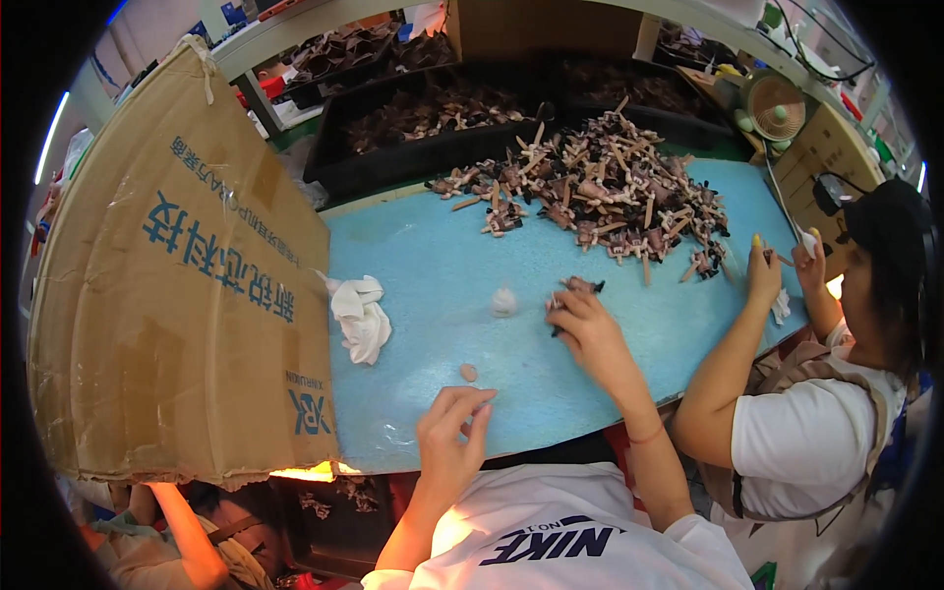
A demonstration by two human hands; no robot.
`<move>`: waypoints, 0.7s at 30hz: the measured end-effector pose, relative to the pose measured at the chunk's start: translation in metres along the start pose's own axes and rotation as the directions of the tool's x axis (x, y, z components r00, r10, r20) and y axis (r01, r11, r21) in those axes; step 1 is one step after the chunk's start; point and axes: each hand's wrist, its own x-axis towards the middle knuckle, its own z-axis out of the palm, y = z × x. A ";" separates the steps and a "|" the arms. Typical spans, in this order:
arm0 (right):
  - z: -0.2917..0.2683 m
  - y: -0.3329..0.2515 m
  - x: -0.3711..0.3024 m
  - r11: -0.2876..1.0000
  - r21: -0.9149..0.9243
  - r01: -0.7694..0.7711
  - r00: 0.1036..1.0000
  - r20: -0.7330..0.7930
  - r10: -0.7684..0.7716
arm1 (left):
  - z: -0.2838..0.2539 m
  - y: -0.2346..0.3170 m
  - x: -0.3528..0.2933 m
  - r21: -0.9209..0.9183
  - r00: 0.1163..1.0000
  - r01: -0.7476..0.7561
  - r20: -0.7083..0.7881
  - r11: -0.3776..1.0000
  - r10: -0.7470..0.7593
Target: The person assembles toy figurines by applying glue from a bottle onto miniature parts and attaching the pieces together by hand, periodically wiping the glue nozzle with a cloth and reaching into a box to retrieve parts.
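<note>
My right hand (pixel 588 334) is closed around a small doll-like figure (pixel 582 285) with brown and black parts, just above the blue tabletop (pixel 413 265). Its fingers cover much of the figure. Nearer the front edge, my left hand (pixel 454 428) has its fingers curled, thumb and forefinger tips close together; whatever they pinch, if anything, is too small to make out. A small pinkish disc (pixel 469 373) lies on the table just beyond the left fingers. Between and beyond my hands sits a whitish ball-like lump (pixel 503 302).
Crumpled white tissue (pixel 361 320) lies beside a tall cardboard box (pixel 187 295) at the left. A heap of similar figures (pixel 619 187) covers the far right. Black bins (pixel 364 147) stand behind. A co-worker (pixel 836 413) sits at the right, near a small fan (pixel 775 106).
</note>
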 end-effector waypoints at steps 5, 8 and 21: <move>-0.037 -0.018 -0.039 0.931 0.338 -0.139 0.990 0.025 0.138 | 0.028 0.004 -0.005 -0.113 0.996 -0.003 0.092 0.994 0.013; -0.046 -0.009 -0.045 0.876 0.379 -0.299 0.939 -0.048 0.341 | 0.041 0.007 -0.002 -0.119 0.993 -0.015 0.114 0.993 0.029; -0.023 0.003 -0.040 0.846 0.414 -0.337 0.900 -0.121 0.418 | 0.048 0.015 -0.003 -0.059 0.991 0.004 0.132 0.998 0.004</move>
